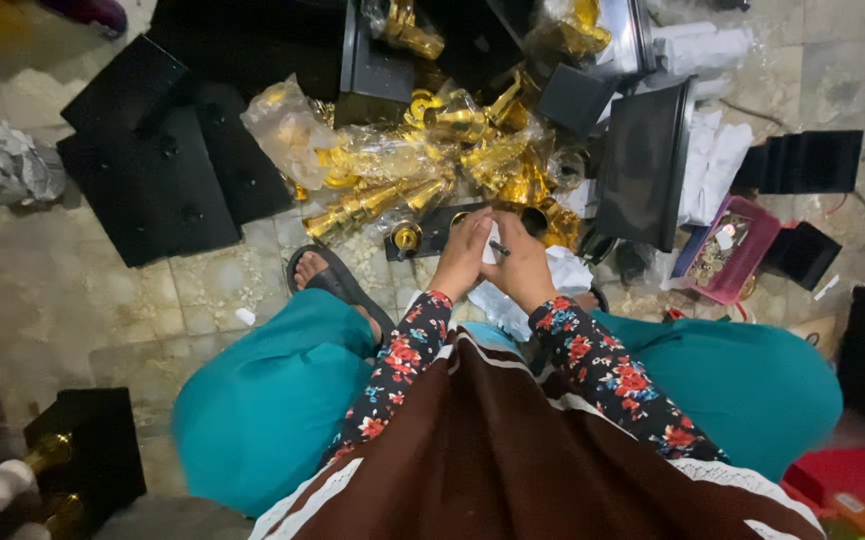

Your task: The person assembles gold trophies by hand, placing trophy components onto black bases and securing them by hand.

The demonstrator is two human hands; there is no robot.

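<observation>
My left hand [462,255] and my right hand [524,262] are pressed close together in front of me, above a small black base [432,232] with a gold knob on it. A thin dark rod or screw [499,247] sticks out between the fingers; my right hand seems to grip it, and my left hand touches it or a white piece beside it. Just beyond my hands lies a heap of shiny gold turned parts in clear plastic bags [392,170]. Both forearms wear floral sleeves.
Black square plates [162,170] lie on the tiled floor at left, a black tray [642,165] at right. A pink box of small hardware [727,250] sits far right. My sandalled foot [327,280] and teal-clad knees flank my hands. An assembled black base with posts [72,470] stands bottom left.
</observation>
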